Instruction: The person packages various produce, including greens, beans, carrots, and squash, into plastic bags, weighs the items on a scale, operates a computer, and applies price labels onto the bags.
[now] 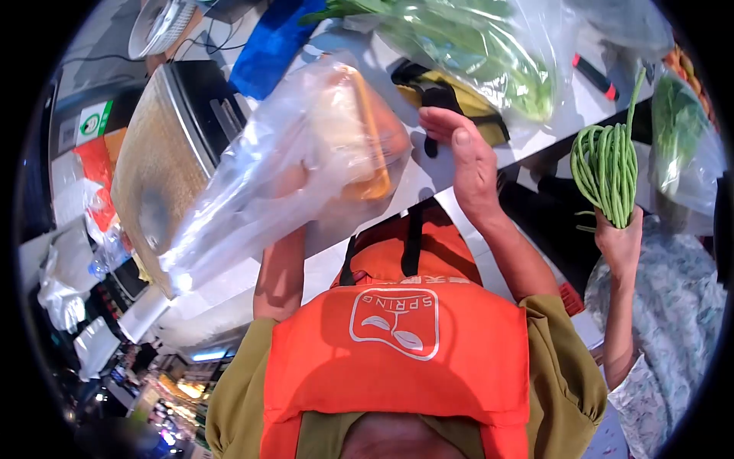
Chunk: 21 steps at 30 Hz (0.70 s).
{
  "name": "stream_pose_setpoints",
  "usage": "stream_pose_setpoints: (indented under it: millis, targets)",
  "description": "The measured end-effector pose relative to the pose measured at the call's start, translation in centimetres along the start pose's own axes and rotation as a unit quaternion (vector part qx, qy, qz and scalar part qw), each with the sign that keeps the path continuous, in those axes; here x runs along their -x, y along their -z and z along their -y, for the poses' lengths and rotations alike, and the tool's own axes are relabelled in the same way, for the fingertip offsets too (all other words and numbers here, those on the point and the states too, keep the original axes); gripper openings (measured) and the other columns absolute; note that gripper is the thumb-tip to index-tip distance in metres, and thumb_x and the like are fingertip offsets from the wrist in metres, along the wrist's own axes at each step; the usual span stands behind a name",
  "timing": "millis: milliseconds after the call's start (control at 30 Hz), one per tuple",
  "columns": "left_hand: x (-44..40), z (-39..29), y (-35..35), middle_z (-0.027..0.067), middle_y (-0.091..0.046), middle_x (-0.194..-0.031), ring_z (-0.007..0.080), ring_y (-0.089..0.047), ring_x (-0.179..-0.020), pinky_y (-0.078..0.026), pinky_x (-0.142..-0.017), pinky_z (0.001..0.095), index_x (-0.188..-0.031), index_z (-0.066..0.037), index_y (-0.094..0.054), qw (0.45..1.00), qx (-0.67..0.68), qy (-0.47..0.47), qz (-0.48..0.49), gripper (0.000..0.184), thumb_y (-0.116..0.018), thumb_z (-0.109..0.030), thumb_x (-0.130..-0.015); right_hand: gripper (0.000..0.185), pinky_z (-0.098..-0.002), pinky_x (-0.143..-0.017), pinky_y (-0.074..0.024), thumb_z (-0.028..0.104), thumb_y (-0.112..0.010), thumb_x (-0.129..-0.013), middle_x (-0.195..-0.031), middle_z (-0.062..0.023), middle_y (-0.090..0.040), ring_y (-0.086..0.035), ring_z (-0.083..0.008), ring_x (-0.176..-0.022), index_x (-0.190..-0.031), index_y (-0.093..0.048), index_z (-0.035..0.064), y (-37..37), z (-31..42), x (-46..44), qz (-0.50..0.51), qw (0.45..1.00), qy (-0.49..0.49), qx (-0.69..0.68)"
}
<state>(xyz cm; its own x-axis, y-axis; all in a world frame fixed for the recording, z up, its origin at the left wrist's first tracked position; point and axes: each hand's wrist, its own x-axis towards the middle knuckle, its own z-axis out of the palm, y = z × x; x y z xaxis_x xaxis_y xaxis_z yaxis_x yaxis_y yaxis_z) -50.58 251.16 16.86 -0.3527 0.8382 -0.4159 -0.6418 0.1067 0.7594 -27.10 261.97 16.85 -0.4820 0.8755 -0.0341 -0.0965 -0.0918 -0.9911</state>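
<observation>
On the white tabletop (527,141) we note a clear plastic bag of leafy green vegetables (489,61); just beside it lies a slim red-and-black object (595,75), identity unclear. At upper left we log a bright blue, flat, sheet-like item (271,50) near a boxy unit with a brown-stained panel (164,145). Far right, we record a second clear bag with greens (677,130).

Left hand (290,180) partly veiled behind clear plastic bag (245,180); grip unclear. In the bag, right of that hand: orange-edged tray (373,138). Right hand (468,164) holds nothing, fingers extended close to yellow-and-black pouch (478,111). Beyond it, bagged leafy greens (482,57). Farther right, another person's hand (621,243) grips bundled long beans (608,172).
</observation>
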Motion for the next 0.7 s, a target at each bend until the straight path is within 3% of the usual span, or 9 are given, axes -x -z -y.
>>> stream_pose_setpoints:
  millis: [67, 333, 367, 467, 533, 633, 700]
  targets:
    - [-0.8, 0.6, -0.5, 0.0094, -0.056, -0.13, 0.0177, -0.055, -0.116, -0.046, -0.099, 0.0327, -0.142, -0.001, -0.043, 1.0, -0.002, 0.003, 0.007, 0.049, -0.052, -0.027, -0.101, 0.038, -0.0326, -0.09, -0.048, 0.029, -0.048, -0.103, -0.114, -0.015, -0.064, -0.063, -0.0244, -0.104, -0.121, -0.06, -0.0019, 1.2, 0.5, 2.0, 0.014, 0.991, 0.046, 0.126]
    - [-0.9, 0.9, -1.3, 0.0106, -0.053, -0.133, 0.019, -0.052, -0.12, -0.044, -0.101, 0.0344, -0.143, 0.0, -0.041, 1.0, -0.021, 0.002, 0.015, 0.051, -0.052, -0.028, -0.102, 0.035, -0.039, -0.084, -0.0523, 0.008, -0.07, -0.08, -0.115, -0.0189, -0.063, -0.064, -0.0346, -0.102, -0.114, -0.063, 0.0016, -1.7, -0.6, 5.4, 0.01, 0.967, 0.153, 0.205]
    - [-0.9, 1.1, -1.4, 0.0108, -0.053, -0.133, 0.0192, -0.052, -0.121, -0.043, -0.102, 0.0346, -0.143, 0.0, -0.041, 1.0, -0.021, -0.001, 0.016, 0.051, -0.052, -0.029, -0.102, 0.041, -0.0392, -0.083, -0.0522, 0.01, -0.075, -0.074, -0.117, -0.0183, -0.062, -0.064, -0.0343, -0.101, -0.113, -0.064, 0.0017, -1.8, -0.5, 5.2, -0.002, 0.958, 0.178, 0.225]
    - [-1.0, 1.9, -2.0, 0.0112, -0.052, -0.135, 0.0197, -0.051, -0.122, -0.043, -0.103, 0.0352, -0.143, 0.001, -0.04, 1.0, -0.01, -0.017, 0.022, 0.052, -0.052, -0.029, -0.102, 0.047, -0.0404, -0.083, -0.0521, 0.013, -0.079, -0.071, -0.119, -0.0198, -0.061, -0.063, -0.0356, -0.1, -0.113, -0.063, 0.0005, -2.3, 2.7, 3.3, -0.018, 0.936, 0.264, 0.233]
    - [0.5, 2.1, -2.1, 0.0115, -0.051, -0.135, 0.02, -0.05, -0.124, -0.042, -0.104, 0.0356, -0.143, 0.001, -0.039, 0.999, -0.001, -0.028, 0.018, 0.053, -0.052, -0.029, -0.102, 0.06, -0.0443, -0.084, -0.0513, 0.02, -0.084, -0.068, -0.122, -0.0211, -0.059, -0.061, -0.038, -0.104, -0.118, -0.059, 0.0005, -3.2, 5.5, 2.2, 0.021, 0.922, 0.329, 0.205]
    - [2.3, 2.2, -2.2, 0.012, -0.05, -0.137, 0.0205, -0.049, -0.125, -0.041, -0.105, 0.0363, -0.144, 0.001, -0.038, 0.999, 0.019, -0.049, 0.015, 0.054, -0.052, -0.03, -0.102, 0.048, -0.0466, -0.097, -0.0453, 0.027, -0.076, -0.078, -0.124, -0.0182, -0.059, -0.061, -0.033, -0.107, -0.119, -0.06, 0.0077, -5.9, 9.9, 1.6, 0.052, 0.888, 0.419, 0.179]
    - [3.1, 2.1, -2.4, 0.0123, -0.049, -0.137, 0.0208, -0.048, -0.126, -0.041, -0.105, 0.0367, -0.144, 0.001, -0.038, 0.997, 0.026, -0.07, 0.012, 0.054, -0.052, -0.03, -0.102, 0.036, -0.0468, -0.1, -0.0433, 0.021, -0.072, -0.077, -0.109, -0.0134, -0.062, -0.062, -0.029, -0.099, -0.109, -0.064, 0.0088, -7.8, 11.8, 0.9, 0.068, 0.848, 0.474, 0.228]
